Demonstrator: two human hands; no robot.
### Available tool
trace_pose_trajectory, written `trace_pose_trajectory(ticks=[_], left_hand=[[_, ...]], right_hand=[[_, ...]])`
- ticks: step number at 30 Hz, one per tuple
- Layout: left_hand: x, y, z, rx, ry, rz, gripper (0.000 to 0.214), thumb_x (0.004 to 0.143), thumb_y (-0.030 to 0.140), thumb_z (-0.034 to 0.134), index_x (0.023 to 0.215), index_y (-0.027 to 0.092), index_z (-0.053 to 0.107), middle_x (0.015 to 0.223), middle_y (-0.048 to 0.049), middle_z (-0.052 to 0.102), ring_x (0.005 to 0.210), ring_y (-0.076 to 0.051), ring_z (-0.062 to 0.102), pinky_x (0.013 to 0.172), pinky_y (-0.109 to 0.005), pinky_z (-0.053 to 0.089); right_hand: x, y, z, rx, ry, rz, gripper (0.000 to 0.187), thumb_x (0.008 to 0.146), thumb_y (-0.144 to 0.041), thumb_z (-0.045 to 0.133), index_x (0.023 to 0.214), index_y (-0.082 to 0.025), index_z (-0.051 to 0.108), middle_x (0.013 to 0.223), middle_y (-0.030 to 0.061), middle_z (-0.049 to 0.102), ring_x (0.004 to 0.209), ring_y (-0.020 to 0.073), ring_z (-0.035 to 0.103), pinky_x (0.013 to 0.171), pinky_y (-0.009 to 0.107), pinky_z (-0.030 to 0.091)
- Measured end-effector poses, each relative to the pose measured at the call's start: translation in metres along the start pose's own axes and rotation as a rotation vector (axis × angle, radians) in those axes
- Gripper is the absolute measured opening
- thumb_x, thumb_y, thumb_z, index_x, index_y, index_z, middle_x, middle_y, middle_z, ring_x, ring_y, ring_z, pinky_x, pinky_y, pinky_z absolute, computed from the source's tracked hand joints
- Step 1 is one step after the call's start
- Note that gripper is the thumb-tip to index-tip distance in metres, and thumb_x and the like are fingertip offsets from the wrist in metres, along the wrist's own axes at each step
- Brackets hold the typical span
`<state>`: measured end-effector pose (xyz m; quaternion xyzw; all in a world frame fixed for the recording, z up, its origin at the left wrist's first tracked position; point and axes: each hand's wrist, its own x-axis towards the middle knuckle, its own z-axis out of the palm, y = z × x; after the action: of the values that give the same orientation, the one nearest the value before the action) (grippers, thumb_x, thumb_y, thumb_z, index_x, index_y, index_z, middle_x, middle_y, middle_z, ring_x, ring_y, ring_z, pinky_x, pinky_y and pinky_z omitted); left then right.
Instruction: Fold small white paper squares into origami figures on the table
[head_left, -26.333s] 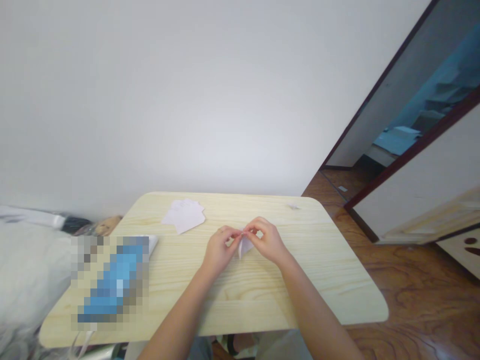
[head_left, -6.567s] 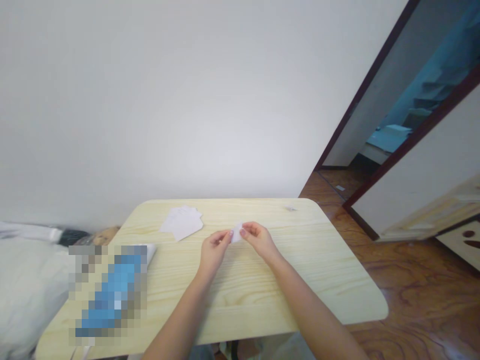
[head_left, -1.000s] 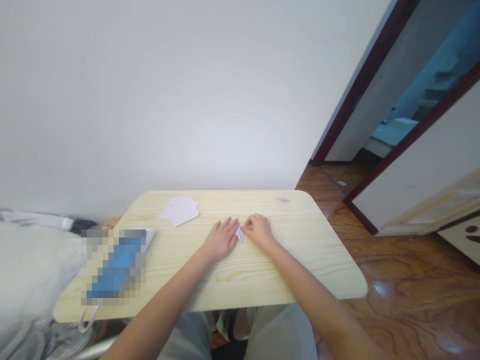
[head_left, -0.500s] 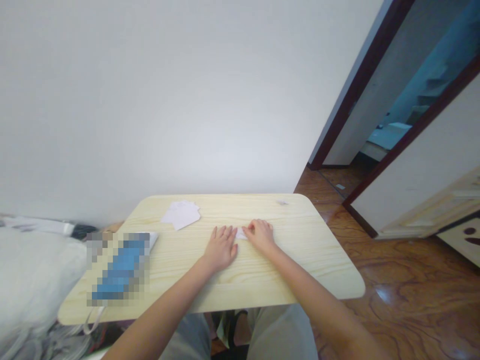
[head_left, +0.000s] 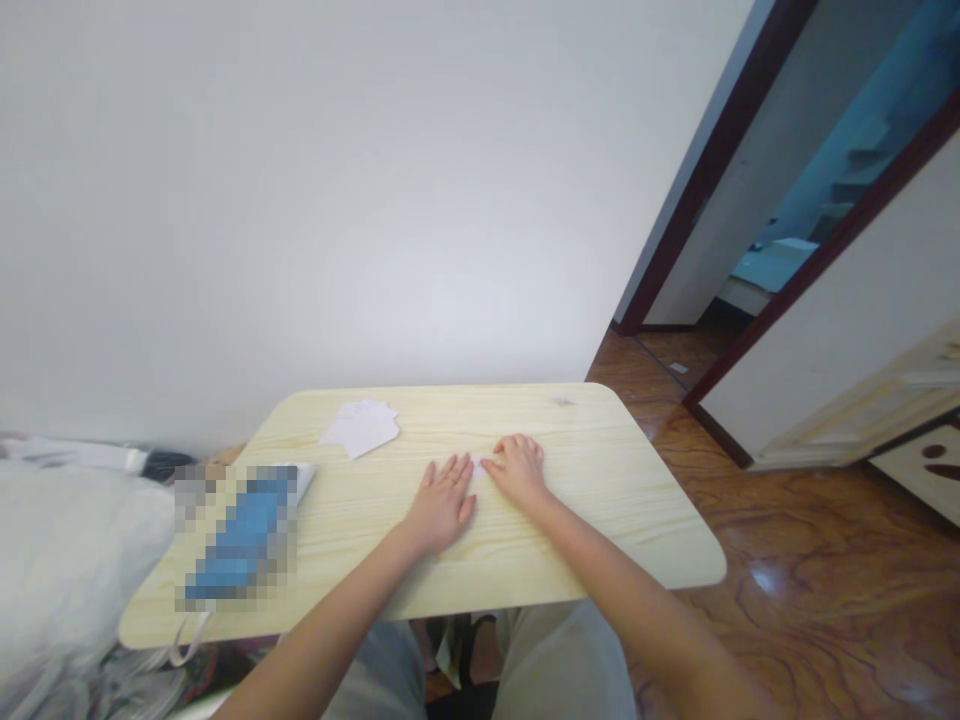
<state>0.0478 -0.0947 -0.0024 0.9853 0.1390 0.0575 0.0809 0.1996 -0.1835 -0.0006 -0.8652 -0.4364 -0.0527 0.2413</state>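
Observation:
A small piece of white paper (head_left: 478, 467) lies on the pale wooden table (head_left: 600, 540), mostly covered by my hands. My left hand (head_left: 442, 507) rests flat beside it with fingers spread, its fingertips at the paper's left edge. Curled inward, my right hand (head_left: 520, 472) has thumb and forefinger close together at the paper's right edge. How much of the paper sits under the fingers is hidden. Farther back to the left are several overlapping white paper sheets (head_left: 364, 428).
A blurred-out blue device (head_left: 244, 540) with a white strap (head_left: 187, 640) occupies the table's left side. A small pale scrap (head_left: 561, 401) lies near the back right corner. Behind the table rises a white wall (head_left: 375, 200); a doorway opens at right.
My right thumb and forefinger have shifted slightly left, toward my left hand. Less of the small paper shows between the hands now. The view has moved a little.

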Motion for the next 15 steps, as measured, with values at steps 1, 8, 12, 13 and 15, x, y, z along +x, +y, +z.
trace_pose_trajectory(ticks=[1,8,12,13,15], left_hand=[[0.0,0.001,0.0,-0.003,0.0,-0.007,0.051,0.086,0.034,0.029,0.135,0.017,0.025,0.141,-0.0088,0.027,0.129,-0.025,0.022,0.102,-0.051,0.016],[-0.003,0.006,0.004,0.007,0.022,-0.05,0.054,0.085,0.037,0.032,0.135,0.019,0.024,0.141,-0.0078,0.026,0.13,-0.027,0.018,0.103,-0.051,0.013],[-0.003,0.007,0.005,0.006,0.043,-0.067,0.054,0.084,0.037,0.033,0.135,0.019,0.024,0.142,-0.0079,0.025,0.13,-0.027,0.018,0.103,-0.051,0.014],[-0.004,0.007,0.006,0.004,0.047,-0.069,0.054,0.084,0.038,0.033,0.135,0.019,0.024,0.142,-0.0082,0.025,0.13,-0.027,0.018,0.103,-0.051,0.014],[-0.004,0.007,0.007,-0.003,0.052,-0.071,0.055,0.084,0.037,0.033,0.135,0.018,0.024,0.142,-0.0083,0.025,0.13,-0.027,0.018,0.103,-0.051,0.013]], right_hand=[[0.0,0.002,0.0,-0.004,0.005,0.01,0.024,0.072,-0.041,0.059,0.083,-0.021,0.053,0.09,0.0053,0.053,0.094,0.0224,0.043,0.086,0.036,0.025],[-0.002,0.011,-0.003,-0.011,0.018,0.037,0.021,0.072,-0.037,0.059,0.083,-0.021,0.052,0.091,0.0053,0.053,0.094,0.0226,0.043,0.088,0.037,0.025],[-0.002,0.02,-0.005,0.04,0.032,0.075,0.016,0.072,-0.031,0.058,0.084,-0.021,0.054,0.09,0.0049,0.054,0.093,0.0227,0.045,0.086,0.036,0.028],[-0.003,0.021,-0.006,0.051,0.035,0.083,0.015,0.073,-0.029,0.058,0.085,-0.021,0.054,0.091,0.0051,0.055,0.093,0.0225,0.045,0.086,0.035,0.028],[-0.005,0.022,-0.011,0.072,0.041,0.049,0.014,0.076,-0.025,0.055,0.088,-0.02,0.056,0.092,0.0056,0.056,0.094,0.0216,0.045,0.087,0.035,0.029]])
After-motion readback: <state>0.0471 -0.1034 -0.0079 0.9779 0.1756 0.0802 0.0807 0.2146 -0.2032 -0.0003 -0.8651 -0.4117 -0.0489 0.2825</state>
